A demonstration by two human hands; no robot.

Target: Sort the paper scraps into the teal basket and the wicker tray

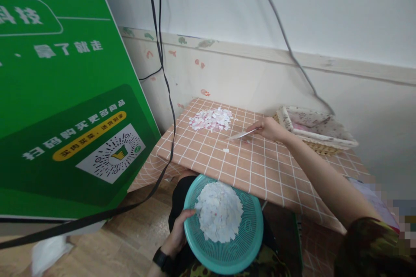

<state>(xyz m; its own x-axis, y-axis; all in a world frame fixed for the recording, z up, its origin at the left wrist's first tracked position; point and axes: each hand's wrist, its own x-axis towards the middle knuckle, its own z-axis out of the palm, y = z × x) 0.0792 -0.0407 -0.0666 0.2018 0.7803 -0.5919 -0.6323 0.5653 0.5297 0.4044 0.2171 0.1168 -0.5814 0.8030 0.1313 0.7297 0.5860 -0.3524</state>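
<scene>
My left hand grips the left rim of a round teal plastic basket, its thumb over the edge. The basket rests on my lap below the table edge, and a heap of small white paper pieces lies in it. Over the table, my right hand is closed on a thin, flat, whitish card, held tilted low near the cloth. Left of the card lies a pile of white and pinkish paper scraps. One loose scrap sits nearer the table's front edge.
A checked brown cloth covers the table. At its back right stands a wicker basket with a patterned fabric lining. A large green sign panel rises on the left, with a black cable hanging before it. A white bag lies on the floor.
</scene>
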